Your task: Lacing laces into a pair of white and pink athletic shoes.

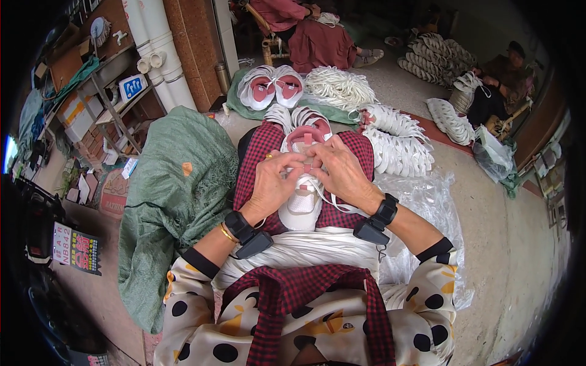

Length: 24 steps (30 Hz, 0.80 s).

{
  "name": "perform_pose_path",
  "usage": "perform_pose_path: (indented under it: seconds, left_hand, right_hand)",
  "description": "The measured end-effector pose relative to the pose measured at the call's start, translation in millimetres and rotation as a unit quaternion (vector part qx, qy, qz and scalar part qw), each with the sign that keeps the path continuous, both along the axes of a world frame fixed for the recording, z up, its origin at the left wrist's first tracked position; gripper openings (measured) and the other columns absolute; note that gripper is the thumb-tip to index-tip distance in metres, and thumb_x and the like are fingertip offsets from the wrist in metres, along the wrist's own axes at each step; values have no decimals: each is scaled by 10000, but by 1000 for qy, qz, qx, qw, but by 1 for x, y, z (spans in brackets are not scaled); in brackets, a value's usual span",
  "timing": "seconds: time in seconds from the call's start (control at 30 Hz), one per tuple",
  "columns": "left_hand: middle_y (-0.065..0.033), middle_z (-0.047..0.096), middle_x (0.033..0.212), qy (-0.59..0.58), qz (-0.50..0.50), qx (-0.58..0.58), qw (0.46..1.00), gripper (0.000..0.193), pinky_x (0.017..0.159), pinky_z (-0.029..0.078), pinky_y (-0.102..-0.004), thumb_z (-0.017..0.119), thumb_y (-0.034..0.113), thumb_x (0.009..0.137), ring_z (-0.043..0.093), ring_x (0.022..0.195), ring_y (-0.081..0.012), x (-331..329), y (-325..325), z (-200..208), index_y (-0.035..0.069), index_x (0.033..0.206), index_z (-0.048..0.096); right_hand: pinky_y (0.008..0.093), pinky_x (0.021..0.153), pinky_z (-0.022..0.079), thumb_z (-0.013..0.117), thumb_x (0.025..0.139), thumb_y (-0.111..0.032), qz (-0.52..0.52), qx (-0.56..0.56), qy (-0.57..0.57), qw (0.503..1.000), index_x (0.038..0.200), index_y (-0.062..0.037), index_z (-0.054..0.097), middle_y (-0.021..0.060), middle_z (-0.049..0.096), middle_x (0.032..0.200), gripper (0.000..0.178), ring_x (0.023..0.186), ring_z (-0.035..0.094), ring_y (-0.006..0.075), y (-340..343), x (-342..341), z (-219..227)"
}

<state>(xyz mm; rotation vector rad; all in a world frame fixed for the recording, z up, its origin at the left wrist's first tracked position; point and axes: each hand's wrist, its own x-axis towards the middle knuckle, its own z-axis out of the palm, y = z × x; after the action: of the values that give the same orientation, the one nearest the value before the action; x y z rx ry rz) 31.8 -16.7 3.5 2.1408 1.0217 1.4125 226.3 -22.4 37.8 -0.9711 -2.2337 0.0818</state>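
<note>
In the middle of the frame, between stretches of red-and-black checked cloth (256, 163), a white shoe (303, 204) with pink lining, toe toward the lower edge, long axis nearly upright. Over its front, left hand (276, 178) and right hand (342, 168) with fingers bent, tips close together; cannot tell whether pinching the white lace (334, 200), looped loosely alongside. At left, a bulging green woven sack (174, 201), frayed threads, contents hidden. At right, a crumpled clear bag (493, 152), contents unclear. At upper middle, a tangled heap of white strands (339, 85).
</note>
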Motion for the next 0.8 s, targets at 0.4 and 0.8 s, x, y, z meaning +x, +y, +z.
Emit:
perform_pose_path:
  seconds: [0.4,0.8]
  left_hand:
    - [-91,667,920,-2,-54,-39,998,201,682,495,-305,708,102,835,598,759,-149,-18,35,18,28,1021,718]
    - [-39,709,849,8,-192,-249,949,282,742,499,-274,801,259,818,614,782,-106,-16,83,22,12,944,755]
  right_hand:
    - [320,673,482,689,827,-15,-44,-163,-8,986,957,4,631,57,616,788,144,701,564,172,-12,35,13]
    - [374,612,418,619,924,-221,-24,-204,-1,979,686,35,604,116,549,593,350,610,512,205,1,34,7]
